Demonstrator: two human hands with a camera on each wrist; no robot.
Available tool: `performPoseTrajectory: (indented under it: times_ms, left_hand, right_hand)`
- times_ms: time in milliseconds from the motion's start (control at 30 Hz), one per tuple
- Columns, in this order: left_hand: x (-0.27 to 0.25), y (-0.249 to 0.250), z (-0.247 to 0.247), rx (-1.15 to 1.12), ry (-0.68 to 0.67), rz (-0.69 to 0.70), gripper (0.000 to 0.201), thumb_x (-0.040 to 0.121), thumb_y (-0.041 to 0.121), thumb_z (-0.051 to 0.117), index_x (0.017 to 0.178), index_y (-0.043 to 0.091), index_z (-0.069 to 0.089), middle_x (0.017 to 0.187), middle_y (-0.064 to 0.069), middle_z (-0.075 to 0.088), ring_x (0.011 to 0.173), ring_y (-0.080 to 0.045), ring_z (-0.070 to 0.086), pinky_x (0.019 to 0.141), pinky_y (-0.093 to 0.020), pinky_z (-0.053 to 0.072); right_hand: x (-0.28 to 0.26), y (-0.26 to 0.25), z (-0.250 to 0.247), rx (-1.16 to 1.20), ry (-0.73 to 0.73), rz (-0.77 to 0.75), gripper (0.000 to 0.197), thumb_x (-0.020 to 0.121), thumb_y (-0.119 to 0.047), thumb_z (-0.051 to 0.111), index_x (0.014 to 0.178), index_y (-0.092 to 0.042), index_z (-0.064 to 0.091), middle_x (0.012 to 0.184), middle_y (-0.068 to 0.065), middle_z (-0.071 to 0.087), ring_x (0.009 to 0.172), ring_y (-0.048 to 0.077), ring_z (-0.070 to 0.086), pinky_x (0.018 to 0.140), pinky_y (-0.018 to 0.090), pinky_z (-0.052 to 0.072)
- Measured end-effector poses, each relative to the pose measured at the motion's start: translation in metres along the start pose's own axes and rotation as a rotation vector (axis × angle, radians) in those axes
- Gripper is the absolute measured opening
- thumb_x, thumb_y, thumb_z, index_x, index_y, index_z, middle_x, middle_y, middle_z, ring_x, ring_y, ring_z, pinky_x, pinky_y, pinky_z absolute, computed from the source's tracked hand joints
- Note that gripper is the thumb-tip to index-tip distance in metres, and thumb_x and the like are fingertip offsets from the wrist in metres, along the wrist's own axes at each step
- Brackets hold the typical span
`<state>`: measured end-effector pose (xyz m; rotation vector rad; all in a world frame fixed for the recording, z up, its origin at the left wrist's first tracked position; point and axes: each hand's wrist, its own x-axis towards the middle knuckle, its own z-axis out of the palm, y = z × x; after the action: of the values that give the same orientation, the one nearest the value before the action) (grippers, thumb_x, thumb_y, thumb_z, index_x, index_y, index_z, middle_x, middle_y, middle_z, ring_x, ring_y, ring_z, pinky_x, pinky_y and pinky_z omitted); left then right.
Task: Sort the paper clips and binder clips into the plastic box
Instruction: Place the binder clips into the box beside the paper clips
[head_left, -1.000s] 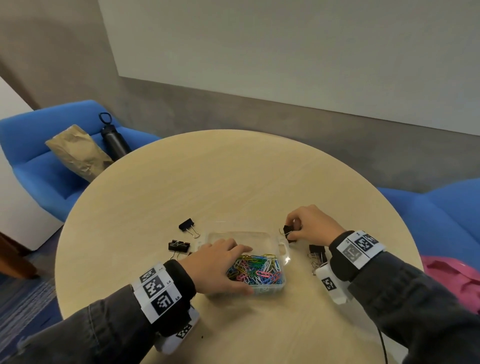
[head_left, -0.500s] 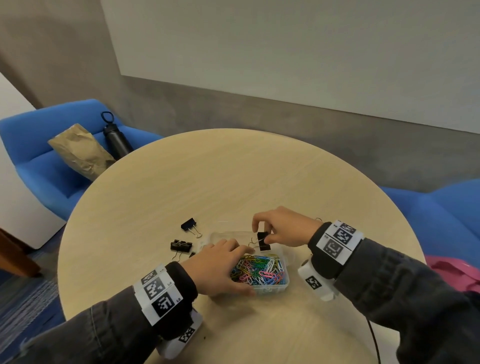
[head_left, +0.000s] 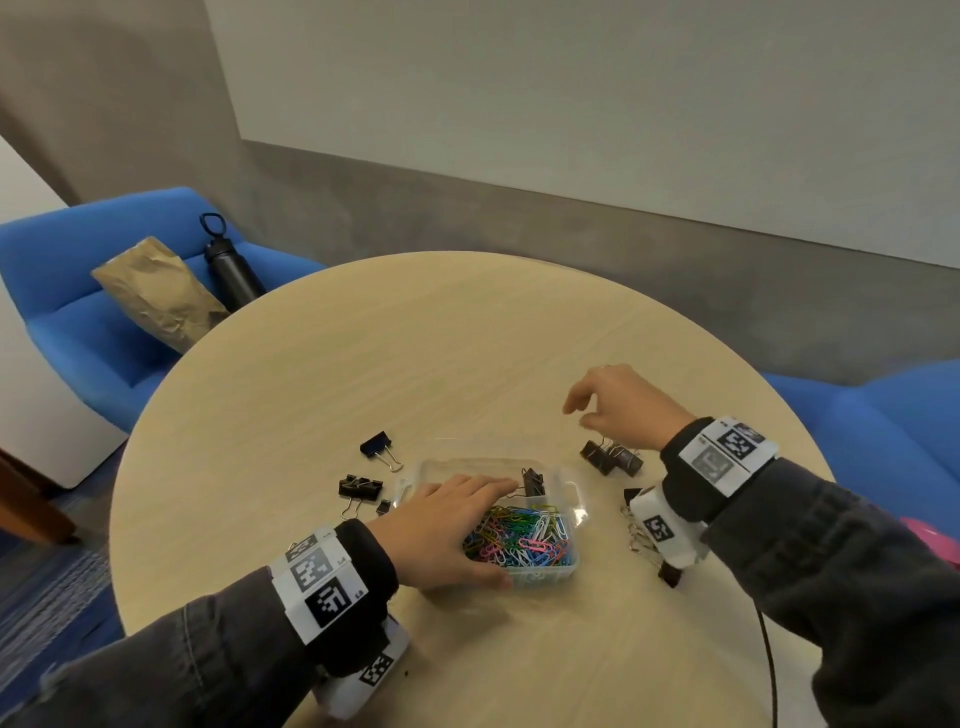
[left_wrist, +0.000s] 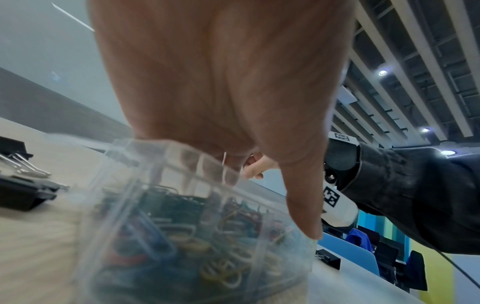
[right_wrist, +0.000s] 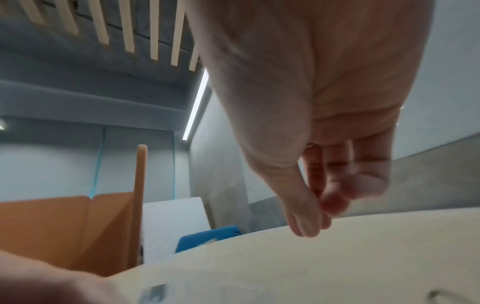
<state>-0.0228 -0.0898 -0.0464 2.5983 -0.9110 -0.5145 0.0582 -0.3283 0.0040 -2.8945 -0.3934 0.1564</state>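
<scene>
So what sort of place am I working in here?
Probably an office lounge or meeting corner: a round wooden table, blue upholstered armchairs beside it, and in the left wrist view a slatted ceiling with recessed spotlights.

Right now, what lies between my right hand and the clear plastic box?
A cluster of black metal binder clips on the beige round table; the head view shows it.
</scene>
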Motion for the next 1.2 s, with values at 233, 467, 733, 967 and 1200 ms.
performPoseTrajectory:
  times_ms: [233, 467, 733, 967, 1200]
  left_hand:
    - [0.001, -0.001, 0.003, -0.036, 0.001, 0.028, 0.089, 0.083, 0.054, 0.061, 0.151, 0.032, 0.008, 0.16, 0.014, 0.01, 0.146, -0.008, 0.009, 0.12, -0.049, 0.007]
    - [0.001, -0.002, 0.002, -0.033, -0.013, 0.025, 0.083, 0.084, 0.054, 0.059, 0.149, 0.035, 0.011, 0.154, 0.009, 0.028, 0.144, -0.01, 0.017, 0.119, -0.05, 0.009]
    - [0.0, -0.002, -0.003, 0.082, -0.009, -0.068, 0.092, 0.077, 0.07, 0.056, 0.149, 0.027, 0.019, 0.154, 0.004, 0.03, 0.143, -0.014, 0.021, 0.12, -0.046, 0.005]
    - [-0.002, -0.001, -0.004, 0.134, 0.011, -0.112, 0.095, 0.073, 0.076, 0.052, 0.143, 0.015, 0.034, 0.154, -0.001, 0.026, 0.142, -0.017, 0.022, 0.118, -0.034, 0.017]
    - [-0.003, 0.004, -0.005, 0.013, -0.013, -0.066, 0.092, 0.079, 0.067, 0.056, 0.149, 0.023, 0.017, 0.154, 0.004, 0.028, 0.141, -0.012, 0.023, 0.119, -0.036, 0.013]
  right_hand:
    - [0.009, 0.022, 0.012, -0.09, -0.147, 0.213, 0.015, 0.081, -0.017, 0.073, 0.095, -0.017, 0.071, 0.104, 0.007, 0.064, 0.089, 0.021, 0.064, 0.083, 0.034, 0.055]
    - [0.009, 0.007, 0.006, -0.034, 0.006, 0.18, 0.009, 0.083, -0.008, 0.068, 0.082, -0.015, 0.072, 0.091, 0.007, 0.069, 0.075, 0.021, 0.067, 0.079, 0.037, 0.059]
    - [0.006, -0.062, -0.004, 0.074, -0.116, -0.313, 0.013, 0.084, -0.006, 0.067, 0.087, -0.013, 0.077, 0.084, -0.001, 0.072, 0.078, 0.012, 0.066, 0.075, 0.021, 0.053]
    - [0.017, -0.079, 0.018, -0.183, -0.335, -0.319, 0.033, 0.078, 0.012, 0.051, 0.074, -0.008, 0.077, 0.077, 0.008, 0.071, 0.061, 0.018, 0.059, 0.059, 0.026, 0.049]
    - [0.009, -0.067, -0.001, -0.016, -0.285, -0.297, 0.042, 0.084, 0.012, 0.047, 0.097, -0.015, 0.076, 0.094, -0.001, 0.071, 0.086, 0.009, 0.064, 0.08, 0.024, 0.052]
